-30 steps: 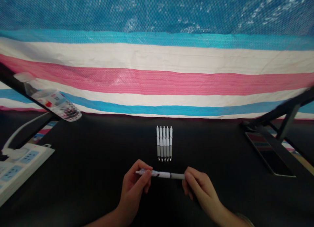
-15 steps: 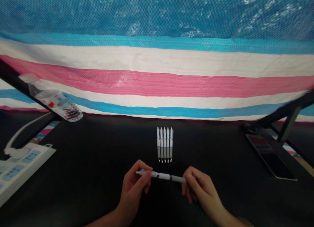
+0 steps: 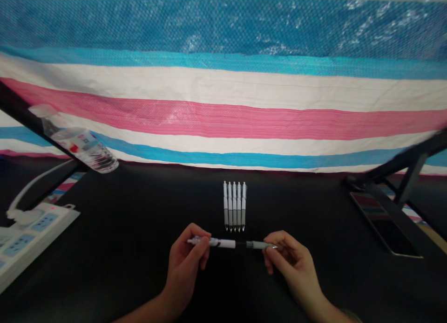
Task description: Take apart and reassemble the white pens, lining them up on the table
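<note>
Above the black table, my left hand [image 3: 190, 257] pinches the clear-clipped rear end of a white pen barrel [image 3: 226, 243] between thumb and fingers. My right hand [image 3: 291, 262] is closed on the grey front section [image 3: 256, 244] of the same pen, its metal tip poking out past the fingertips. A dark stretch lies between the two pen parts; whether it is a gap or a dark inner piece, I cannot tell. Just beyond my hands, several matching white-and-grey pens [image 3: 234, 204] lie side by side in a neat row, tips towards me.
A white power strip [image 3: 52, 225] with a plugged-in cable sits at the left. Behind it a clear water bottle [image 3: 85, 148] is beside a black bar. To the right, a dark phone [image 3: 384, 225] lies near a black folding support [image 3: 412, 174]. A striped plastic sheet [image 3: 223, 122] hangs behind the table.
My hands have drawn slightly apart. The pen's grey front section has separated from the white barrel, opening a dark stretch between them. The pen is now more level.
</note>
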`<action>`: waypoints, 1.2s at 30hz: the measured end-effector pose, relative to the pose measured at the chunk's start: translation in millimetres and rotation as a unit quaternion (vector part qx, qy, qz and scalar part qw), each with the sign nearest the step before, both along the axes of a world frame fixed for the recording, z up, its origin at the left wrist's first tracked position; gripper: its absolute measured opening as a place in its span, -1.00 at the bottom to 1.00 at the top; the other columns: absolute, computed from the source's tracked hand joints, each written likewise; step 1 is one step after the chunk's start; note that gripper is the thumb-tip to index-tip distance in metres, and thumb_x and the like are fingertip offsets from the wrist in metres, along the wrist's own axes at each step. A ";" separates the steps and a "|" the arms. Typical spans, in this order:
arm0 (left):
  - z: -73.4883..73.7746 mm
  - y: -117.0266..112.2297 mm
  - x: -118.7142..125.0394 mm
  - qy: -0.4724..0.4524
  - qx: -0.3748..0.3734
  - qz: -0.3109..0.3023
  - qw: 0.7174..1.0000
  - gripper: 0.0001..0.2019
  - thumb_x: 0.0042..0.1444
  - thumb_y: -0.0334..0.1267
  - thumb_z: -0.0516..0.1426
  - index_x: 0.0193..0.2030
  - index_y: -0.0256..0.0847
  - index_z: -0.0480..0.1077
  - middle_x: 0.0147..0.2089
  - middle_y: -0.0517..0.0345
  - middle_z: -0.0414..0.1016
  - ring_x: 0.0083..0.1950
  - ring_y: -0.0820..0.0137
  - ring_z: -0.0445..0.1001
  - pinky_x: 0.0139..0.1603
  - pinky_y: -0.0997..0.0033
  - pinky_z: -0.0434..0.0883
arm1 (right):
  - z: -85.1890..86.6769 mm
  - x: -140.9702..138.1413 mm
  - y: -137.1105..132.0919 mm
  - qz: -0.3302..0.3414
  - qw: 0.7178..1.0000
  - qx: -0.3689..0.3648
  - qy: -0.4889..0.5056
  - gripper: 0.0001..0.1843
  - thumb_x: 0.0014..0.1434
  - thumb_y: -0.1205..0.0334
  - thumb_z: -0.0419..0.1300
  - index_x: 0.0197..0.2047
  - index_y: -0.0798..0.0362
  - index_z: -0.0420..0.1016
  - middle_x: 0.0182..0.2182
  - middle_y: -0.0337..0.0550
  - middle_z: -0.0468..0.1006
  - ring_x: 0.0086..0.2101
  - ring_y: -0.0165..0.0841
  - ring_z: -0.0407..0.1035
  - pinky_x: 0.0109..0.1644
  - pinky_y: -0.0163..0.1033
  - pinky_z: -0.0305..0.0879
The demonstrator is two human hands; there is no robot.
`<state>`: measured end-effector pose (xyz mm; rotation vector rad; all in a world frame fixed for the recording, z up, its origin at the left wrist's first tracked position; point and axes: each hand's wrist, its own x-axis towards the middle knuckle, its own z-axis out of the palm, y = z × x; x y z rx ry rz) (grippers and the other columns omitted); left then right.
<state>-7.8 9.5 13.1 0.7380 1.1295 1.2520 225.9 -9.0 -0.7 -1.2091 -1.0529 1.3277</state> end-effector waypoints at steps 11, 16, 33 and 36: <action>4.0 5.2 -2.1 -0.009 0.010 0.025 1.000 -0.65 0.01 0.01 0.35 -0.40 -0.26 0.45 -0.61 0.30 0.26 -0.56 0.54 0.16 -0.58 0.57 0.12 | -3.7 4.9 -2.0 -0.050 0.995 0.026 0.084 -0.75 0.23 0.06 0.33 -0.25 0.04 0.42 -0.51 -0.23 0.50 -0.59 -0.44 0.36 -0.58 -0.41 0.26; 4.5 5.5 -2.0 -0.008 0.007 0.023 1.000 -0.66 0.01 0.00 0.35 -0.39 -0.26 0.45 -0.60 0.29 0.27 -0.56 0.54 0.17 -0.58 0.56 0.13 | -6.5 5.8 -3.3 -0.037 0.995 0.032 0.084 -0.76 0.24 0.07 0.32 -0.23 0.03 0.43 -0.49 -0.22 0.52 -0.59 -0.44 0.36 -0.58 -0.40 0.27; -11.9 -11.7 5.4 0.034 0.016 -0.104 0.994 -0.66 0.10 0.00 0.32 -0.36 -0.22 0.38 -0.59 0.28 0.36 -0.62 0.55 0.25 -0.59 0.56 0.14 | -6.2 -3.2 -9.2 0.095 0.974 0.119 -0.166 -0.80 0.35 0.09 0.20 -0.17 0.04 0.54 -0.46 -0.14 0.64 -0.53 -0.39 0.50 -0.45 -0.37 0.40; -8.6 -11.4 6.2 0.034 0.021 -0.123 0.992 -0.65 0.06 0.02 0.33 -0.35 -0.23 0.40 -0.57 0.25 0.39 -0.62 0.52 0.30 -0.57 0.55 0.21 | -5.5 -0.5 -8.4 0.127 0.961 0.125 -0.210 -0.59 0.41 0.02 0.07 -0.38 0.05 0.53 -0.56 -0.18 0.57 -0.57 -0.42 0.45 -0.47 -0.39 0.31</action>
